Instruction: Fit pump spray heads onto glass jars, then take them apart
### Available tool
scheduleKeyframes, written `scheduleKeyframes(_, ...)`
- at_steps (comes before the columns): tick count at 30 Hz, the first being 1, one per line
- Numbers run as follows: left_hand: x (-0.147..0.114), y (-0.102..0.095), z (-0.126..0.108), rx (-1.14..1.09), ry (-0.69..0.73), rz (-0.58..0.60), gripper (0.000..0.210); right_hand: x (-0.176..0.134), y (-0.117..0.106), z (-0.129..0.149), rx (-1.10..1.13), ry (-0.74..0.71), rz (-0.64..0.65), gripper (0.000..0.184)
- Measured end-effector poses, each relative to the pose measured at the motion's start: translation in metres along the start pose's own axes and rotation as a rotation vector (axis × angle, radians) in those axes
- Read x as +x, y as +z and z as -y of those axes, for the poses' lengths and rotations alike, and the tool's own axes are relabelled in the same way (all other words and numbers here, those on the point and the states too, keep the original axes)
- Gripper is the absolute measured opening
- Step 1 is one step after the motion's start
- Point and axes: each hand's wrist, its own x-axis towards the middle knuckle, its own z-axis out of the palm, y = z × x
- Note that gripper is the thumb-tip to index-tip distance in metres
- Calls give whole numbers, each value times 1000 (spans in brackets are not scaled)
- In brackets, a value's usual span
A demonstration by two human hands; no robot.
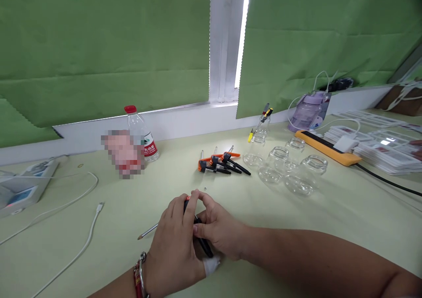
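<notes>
My left hand (176, 241) is curled over a black-handled tool (205, 245), with white wrap around its thumb tip. From the other side, my right hand (219, 227) grips the same tool between thumb and fingers. Most of the tool is covered; a black lever and a bit of orange-red at the top show. A thin metal shaft (148, 231) sticks out left of my left hand; what it joins is hidden. Beyond my hands, three orange-and-black hand tools (221, 162) with metal rods lie side by side. A tiny metal piece, like a nut (205, 188), sits between.
Several clear glass jars (278, 166) stand at right; one at the back holds screwdrivers (265, 113). Further right are an orange power strip (326, 148), a purple bottle (306, 111) and stacked clear-and-white panels (385, 150). At left are a water bottle (150, 144) and white cables (89, 236).
</notes>
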Motion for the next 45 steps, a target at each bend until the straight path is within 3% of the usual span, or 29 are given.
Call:
scheduleKeyframes(7,0,-14,4,-129,-95,83,96,3,-7,10,-137,-17,99,91)
scheduleKeyframes(9,1,-20,9,-211,-174,115,101,7,-16,20,-325,-18,77,74)
scheduleKeyframes(10,2,-24,10,-274,-219,144,102,10,-23,26,-449,-60,2,58)
scheduleKeyframes(12,5,-32,12,-456,-315,261,96,16,-37,35,-756,-239,-189,36)
scheduleKeyframes(14,8,-40,13,-656,-393,386,84,22,-51,42,-1057,-386,-279,28)
scheduleKeyframes(17,11,-47,13,-877,-457,512,68,29,-64,41,-1334,-389,-270,29)
scheduleKeyframes(22,10,-43,19,-1149,-565,596,54,35,-68,32,-1582,-335,-209,24)
scheduleKeyframes(29,13,-41,25,-1377,-655,623,48,30,-63,37,-1523,-316,-185,21)
scheduleKeyframes(34,15,-41,28,-1424,-683,624,50,26,-61,41,-1484,-258,-160,11)
scheduleKeyframes(38,16,-40,29,-1444,-707,637,52,22,-62,40,-1456,-303,-152,9)
scheduleKeyframes(41,16,-40,30,-1457,-706,638,53,20,-58,37,-1269,-272,-160,9)
scheduleKeyframes(45,15,-37,32,-1463,-711,641,50,17,-47,36,-780,-160,-105,10)
